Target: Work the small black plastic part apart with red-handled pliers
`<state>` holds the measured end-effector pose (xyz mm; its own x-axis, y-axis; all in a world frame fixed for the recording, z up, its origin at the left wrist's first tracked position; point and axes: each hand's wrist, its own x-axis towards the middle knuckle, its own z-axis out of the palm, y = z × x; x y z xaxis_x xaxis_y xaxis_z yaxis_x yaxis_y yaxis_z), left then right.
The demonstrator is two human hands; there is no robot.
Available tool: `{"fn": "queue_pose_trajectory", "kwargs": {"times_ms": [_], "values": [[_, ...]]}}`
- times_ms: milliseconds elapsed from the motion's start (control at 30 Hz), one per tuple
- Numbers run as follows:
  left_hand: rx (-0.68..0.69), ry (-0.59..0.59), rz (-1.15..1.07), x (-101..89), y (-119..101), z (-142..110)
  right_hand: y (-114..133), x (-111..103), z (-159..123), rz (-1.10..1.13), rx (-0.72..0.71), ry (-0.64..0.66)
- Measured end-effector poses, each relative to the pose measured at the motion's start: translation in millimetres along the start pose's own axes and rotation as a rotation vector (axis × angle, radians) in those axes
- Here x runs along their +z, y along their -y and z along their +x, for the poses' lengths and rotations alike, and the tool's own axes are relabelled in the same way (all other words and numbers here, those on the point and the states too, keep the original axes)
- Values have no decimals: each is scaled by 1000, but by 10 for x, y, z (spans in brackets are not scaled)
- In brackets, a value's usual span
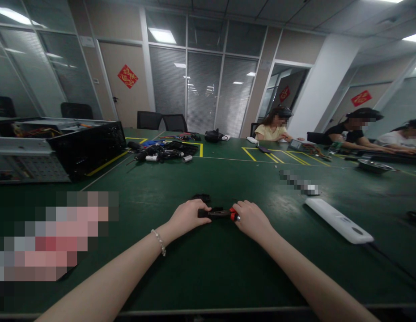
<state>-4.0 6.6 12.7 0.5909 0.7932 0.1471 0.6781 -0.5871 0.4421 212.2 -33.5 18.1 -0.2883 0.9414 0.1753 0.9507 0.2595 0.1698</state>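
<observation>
Near the middle of the green table (181, 268), my right hand (251, 217) is closed around the red handles of a pair of pliers (219, 213). Their dark jaws point left, toward my left hand (188, 215). Between its thumb and fingers my left hand pinches a small black part (203, 213), which meets the plier jaws; whether the jaws grip it I cannot tell. Just beyond my hands lies another small black piece (201, 197). A beaded bracelet (159, 242) circles my left wrist.
An open computer case (90, 150) stands at the left. Tools and dark parts (164, 150) lie in a pile behind my hands. To the right are a white power strip (338, 219) and a metal bowl (375, 166). Several people sit at the far right side.
</observation>
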Motion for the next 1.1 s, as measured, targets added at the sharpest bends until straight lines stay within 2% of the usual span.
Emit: {"fn": "queue_pose_trajectory", "kwargs": {"times_ms": [500, 733, 1000, 1100], "values": [[-70, -75, 15, 55, -65, -9, -13, 11, 0, -50, -18, -52], [-59, -64, 13, 53, -54, -1, -35, 51, 24, -7, -8, -21], [-56, -57, -3, 36, -56, -6, -34, 31, 2, -51, -30, -80], [-58, -61, 3, 28, -62, -3, -32, 18, 6, -49, -26, -63]]}}
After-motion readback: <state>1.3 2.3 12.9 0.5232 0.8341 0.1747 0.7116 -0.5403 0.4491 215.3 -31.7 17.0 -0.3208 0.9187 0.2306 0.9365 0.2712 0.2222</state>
